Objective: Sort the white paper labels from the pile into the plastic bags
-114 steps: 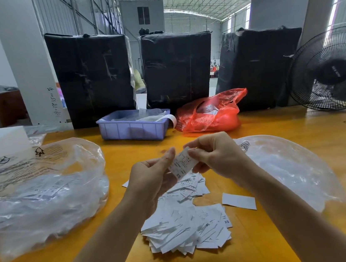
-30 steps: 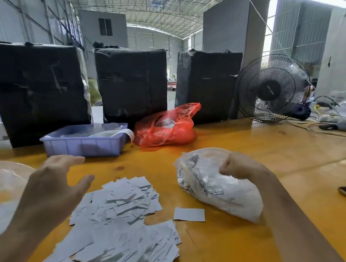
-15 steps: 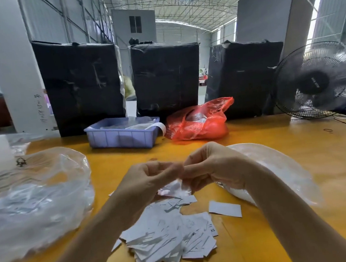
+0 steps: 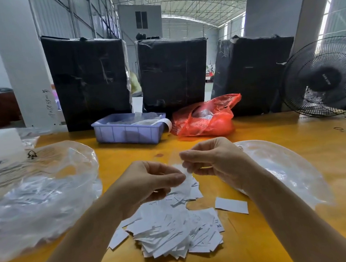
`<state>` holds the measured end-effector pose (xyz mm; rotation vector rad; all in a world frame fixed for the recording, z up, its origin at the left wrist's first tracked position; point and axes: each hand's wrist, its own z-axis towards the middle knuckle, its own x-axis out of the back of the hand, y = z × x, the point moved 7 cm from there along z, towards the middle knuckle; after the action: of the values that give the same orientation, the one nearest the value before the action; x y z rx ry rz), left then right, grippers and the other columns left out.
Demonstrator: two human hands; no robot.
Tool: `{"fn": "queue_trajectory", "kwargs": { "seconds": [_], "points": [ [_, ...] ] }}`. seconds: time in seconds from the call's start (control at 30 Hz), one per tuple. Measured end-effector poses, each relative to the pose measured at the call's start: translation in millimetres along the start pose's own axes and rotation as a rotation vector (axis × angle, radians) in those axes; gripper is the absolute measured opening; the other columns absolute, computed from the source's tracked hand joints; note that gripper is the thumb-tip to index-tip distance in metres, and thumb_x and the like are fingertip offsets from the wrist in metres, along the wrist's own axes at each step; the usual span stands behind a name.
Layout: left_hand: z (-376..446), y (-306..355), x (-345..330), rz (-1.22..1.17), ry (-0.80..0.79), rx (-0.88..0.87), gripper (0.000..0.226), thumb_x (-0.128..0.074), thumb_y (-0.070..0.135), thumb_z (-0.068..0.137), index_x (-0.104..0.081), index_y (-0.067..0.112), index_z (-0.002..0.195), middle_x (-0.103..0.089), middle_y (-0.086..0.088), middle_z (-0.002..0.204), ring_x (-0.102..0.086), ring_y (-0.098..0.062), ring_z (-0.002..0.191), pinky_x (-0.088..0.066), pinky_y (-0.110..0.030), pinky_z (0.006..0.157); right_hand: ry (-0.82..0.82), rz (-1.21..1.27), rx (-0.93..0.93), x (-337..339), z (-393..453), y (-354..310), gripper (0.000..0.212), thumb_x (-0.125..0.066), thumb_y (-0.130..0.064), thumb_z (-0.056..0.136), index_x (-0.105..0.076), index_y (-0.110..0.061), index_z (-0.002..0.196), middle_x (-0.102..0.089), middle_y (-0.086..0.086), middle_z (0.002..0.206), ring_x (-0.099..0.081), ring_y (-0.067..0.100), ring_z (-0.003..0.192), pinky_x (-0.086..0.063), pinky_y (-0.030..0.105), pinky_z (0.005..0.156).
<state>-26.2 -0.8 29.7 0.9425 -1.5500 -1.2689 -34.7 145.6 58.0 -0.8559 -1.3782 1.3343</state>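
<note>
A pile of white paper labels [image 4: 175, 228] lies on the yellow table, with one loose label [image 4: 231, 205] just to its right. Above the pile, my left hand [image 4: 150, 181] and my right hand [image 4: 212, 160] meet and pinch a white label [image 4: 184, 174] between their fingertips. A large clear plastic bag [image 4: 36, 195] holding labels lies at the left. A second clear plastic bag [image 4: 286, 171] lies at the right, partly hidden behind my right forearm.
A purple plastic bin [image 4: 128, 128] and a red plastic bag [image 4: 205, 118] stand at the back of the table [image 4: 336, 176]. Three black-wrapped boxes [image 4: 173, 72] rise behind them. A black fan [image 4: 326, 77] stands at the back right.
One second ago my right hand was at the right bag and my left hand hovered open. Both hands have since come together over the pile and now pinch a label slightly higher.
</note>
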Motion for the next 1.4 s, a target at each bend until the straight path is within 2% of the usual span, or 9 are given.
{"fn": "queue_trajectory", "kwargs": {
  "seconds": [0.27, 0.37, 0.47, 0.6, 0.77, 0.97, 1.13, 1.23, 1.4],
  "points": [
    [6.3, -1.3, 5.4, -0.101, 0.021, -0.052, 0.057, -0.079, 0.039, 0.049, -0.067, 0.02, 0.101, -0.075, -0.001, 0.094, -0.072, -0.012, 0.081, -0.052, -0.022, 0.066, 0.002, 0.019, -0.033, -1.0, 2.9, 7.2, 0.015, -0.078, -0.028, 0.057, -0.074, -0.016, 0.066, -0.071, 0.003, 0.068, -0.066, 0.011, 0.063, -0.053, 0.019, 0.059],
    [5.0, -2.5, 2.0, -0.119, 0.021, -0.098, 0.04, -0.079, 0.031, 0.048, -0.074, 0.017, 0.085, -0.075, -0.004, 0.084, -0.07, -0.011, 0.071, -0.056, -0.022, 0.066, -0.03, 0.017, -0.04, -15.2, 4.4, 13.0, 0.017, -0.076, -0.03, 0.061, -0.073, -0.015, 0.068, -0.069, 0.003, 0.065, -0.065, 0.012, 0.06, -0.051, 0.021, 0.06],
    [8.3, -7.3, 22.8, -0.094, 0.222, -0.083, 0.023, -0.078, 0.028, 0.05, -0.073, 0.015, 0.069, -0.072, 0.001, 0.065, -0.062, -0.003, 0.054, -0.052, -0.016, 0.055, 0.043, -0.042, -0.032, -11.6, 10.3, 17.8, 0.018, -0.068, -0.027, 0.082, -0.069, -0.01, 0.079, -0.072, 0.002, 0.072, -0.067, 0.011, 0.062, -0.053, 0.02, 0.06],
    [9.6, -12.1, 56.3, -0.105, 0.412, -0.085, 0.018, -0.08, 0.025, 0.062, -0.071, 0.013, 0.073, -0.07, 0.005, 0.059, -0.058, -0.002, 0.049, -0.047, -0.015, 0.048, 0.277, -0.421, 0.035, 17.6, 15.7, 30.7, 0.014, -0.061, -0.014, 0.091, -0.068, -0.004, 0.084, -0.072, 0.007, 0.078, -0.066, 0.015, 0.062, -0.056, 0.033, 0.068],
    [12.8, -20.6, 73.4, -0.122, 0.497, -0.065, 0.02, -0.081, 0.018, 0.066, -0.068, 0.007, 0.077, -0.07, -0.001, 0.066, -0.066, -0.013, 0.068, -0.049, -0.019, 0.057, 0.221, -0.848, 0.1, 6.0, 29.2, 53.1, 0.018, -0.056, -0.009, 0.091, -0.071, -0.003, 0.096, -0.072, 0.009, 0.099, -0.065, 0.022, 0.091, -0.052, 0.033, 0.08],
    [13.7, -21.6, 70.6, -0.122, 0.478, -0.057, 0.022, -0.081, 0.015, 0.068, -0.067, 0.005, 0.08, -0.071, 0.0, 0.061, -0.068, -0.007, 0.057, -0.049, -0.018, 0.055, 0.128, -1.015, 0.109, -27.5, 76.9, 66.3, 0.013, -0.05, 0.006, 0.082, -0.059, 0.01, 0.074, -0.057, 0.032, 0.082, -0.049, 0.047, 0.078, -0.041, 0.047, 0.058],
    [11.5, -15.1, 72.7, -0.123, 0.477, -0.08, 0.022, -0.082, 0.018, 0.067, -0.067, 0.006, 0.079, -0.07, 0.0, 0.061, -0.066, -0.005, 0.055, -0.048, -0.016, 0.053, 0.036, -1.052, -0.079, -38.8, 109.2, 89.2, 0.05, -0.05, -0.045, 0.094, -0.052, -0.006, 0.125, -0.056, 0.011, 0.128, -0.051, 0.029, 0.117, -0.044, 0.039, 0.093],
    [12.6, -14.4, 70.7, -0.116, 0.464, -0.083, 0.023, -0.082, 0.019, 0.067, -0.067, 0.007, 0.079, -0.07, 0.001, 0.06, -0.067, -0.005, 0.055, -0.048, -0.017, 0.054, -0.023, -1.11, -0.087, -45.3, 109.6, 96.5, 0.044, -0.051, -0.05, 0.092, -0.06, -0.007, 0.095, -0.064, 0.014, 0.105, -0.057, 0.031, 0.102, -0.043, 0.035, 0.077],
    [14.1, -16.6, 71.2, -0.102, 0.47, -0.074, 0.02, -0.082, 0.016, 0.068, -0.066, 0.006, 0.076, -0.069, -0.002, 0.064, -0.066, -0.006, 0.054, -0.048, -0.017, 0.052, 0.039, -1.19, 0.205, -49.3, 78.6, 78.1, 0.029, -0.046, -0.009, 0.091, -0.045, -0.006, 0.062, -0.044, 0.016, 0.063, -0.038, 0.028, 0.062, -0.024, 0.033, 0.055]
  ]
}}
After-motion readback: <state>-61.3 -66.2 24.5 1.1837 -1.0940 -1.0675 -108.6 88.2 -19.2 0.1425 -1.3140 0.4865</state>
